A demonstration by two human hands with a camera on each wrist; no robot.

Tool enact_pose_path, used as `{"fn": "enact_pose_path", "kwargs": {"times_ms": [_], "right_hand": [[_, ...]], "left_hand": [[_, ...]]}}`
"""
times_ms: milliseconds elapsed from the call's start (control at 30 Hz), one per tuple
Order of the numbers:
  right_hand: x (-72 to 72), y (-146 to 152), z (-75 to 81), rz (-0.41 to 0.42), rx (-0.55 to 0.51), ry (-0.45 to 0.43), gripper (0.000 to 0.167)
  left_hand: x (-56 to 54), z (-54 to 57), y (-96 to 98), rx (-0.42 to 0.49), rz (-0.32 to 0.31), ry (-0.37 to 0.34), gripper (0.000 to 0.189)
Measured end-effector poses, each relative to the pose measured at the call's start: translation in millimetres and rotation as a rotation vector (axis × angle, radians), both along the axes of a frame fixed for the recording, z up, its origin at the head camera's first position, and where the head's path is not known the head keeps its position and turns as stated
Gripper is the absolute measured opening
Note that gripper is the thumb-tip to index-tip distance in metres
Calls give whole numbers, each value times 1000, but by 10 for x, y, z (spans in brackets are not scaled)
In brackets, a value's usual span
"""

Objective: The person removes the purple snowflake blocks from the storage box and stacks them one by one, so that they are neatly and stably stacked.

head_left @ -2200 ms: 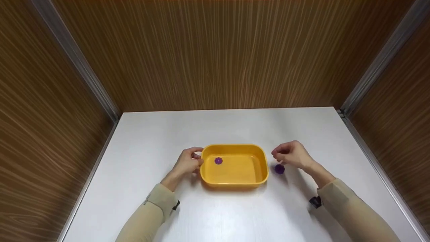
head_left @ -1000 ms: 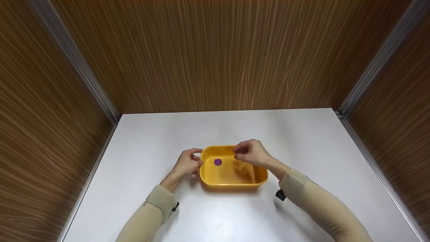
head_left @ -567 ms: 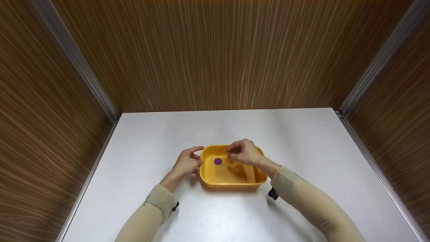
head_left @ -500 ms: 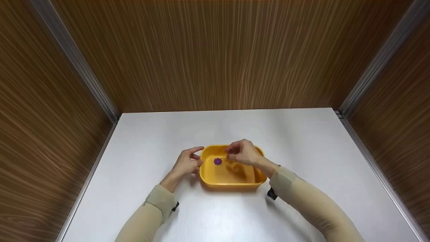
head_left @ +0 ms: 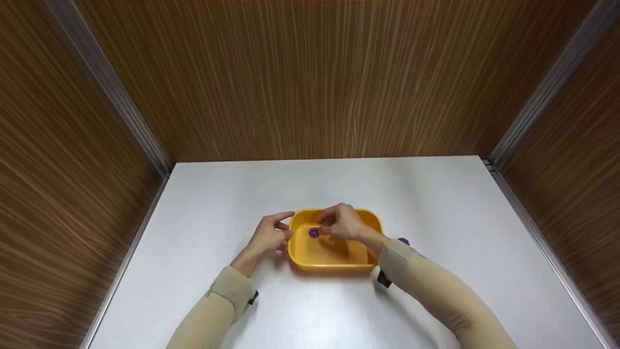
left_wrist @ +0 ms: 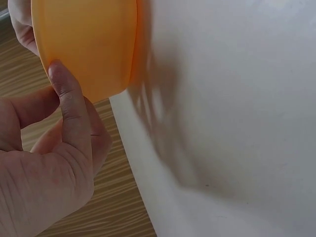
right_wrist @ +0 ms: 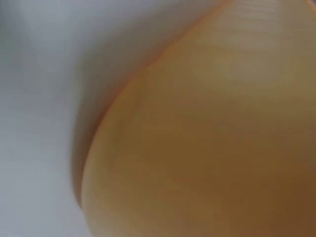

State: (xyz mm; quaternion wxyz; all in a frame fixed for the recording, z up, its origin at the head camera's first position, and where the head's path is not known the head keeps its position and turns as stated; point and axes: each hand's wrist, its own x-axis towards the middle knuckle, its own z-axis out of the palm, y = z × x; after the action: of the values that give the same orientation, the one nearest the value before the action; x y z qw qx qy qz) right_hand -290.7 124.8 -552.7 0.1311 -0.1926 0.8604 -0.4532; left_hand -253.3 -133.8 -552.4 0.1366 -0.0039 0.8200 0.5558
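Observation:
A yellow rectangular tub [head_left: 329, 266] stands on the white table, with a small purple flower-shaped piece [head_left: 314, 233] on its floor. At the tub's left end my left hand [head_left: 269, 234] holds the rim and wall; in the left wrist view a fingertip of the left hand [left_wrist: 47, 173] lies against the outer wall. My right hand [head_left: 343, 224] reaches into the tub from the right, its fingertips at the piece's right edge. Whether they pinch anything cannot be seen. The right wrist view has only the blurred tub [right_wrist: 197, 148].
Another purple piece [head_left: 404, 241] lies on the table [head_left: 436, 203] right of the tub, partly hidden by the right sleeve [head_left: 411, 266]. Wood-grain panels [head_left: 329, 87] enclose the back and both sides.
My right hand has moved left from beside the outer purple piece, over the tub, to the piece inside. The left hand and the tub stay nearly in place.

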Motion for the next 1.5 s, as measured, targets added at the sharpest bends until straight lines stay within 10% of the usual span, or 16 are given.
{"fn": "enact_pose_path", "kwargs": {"times_ms": [733,1500], "right_hand": [[-67,-103,-193,217,240,292,22],[-26,-181,-116,241,349,169,20]], "left_hand": [[-8,16,0,19,-10,-9,63],[-14,-4,-23,32,-27,16,65]]}}
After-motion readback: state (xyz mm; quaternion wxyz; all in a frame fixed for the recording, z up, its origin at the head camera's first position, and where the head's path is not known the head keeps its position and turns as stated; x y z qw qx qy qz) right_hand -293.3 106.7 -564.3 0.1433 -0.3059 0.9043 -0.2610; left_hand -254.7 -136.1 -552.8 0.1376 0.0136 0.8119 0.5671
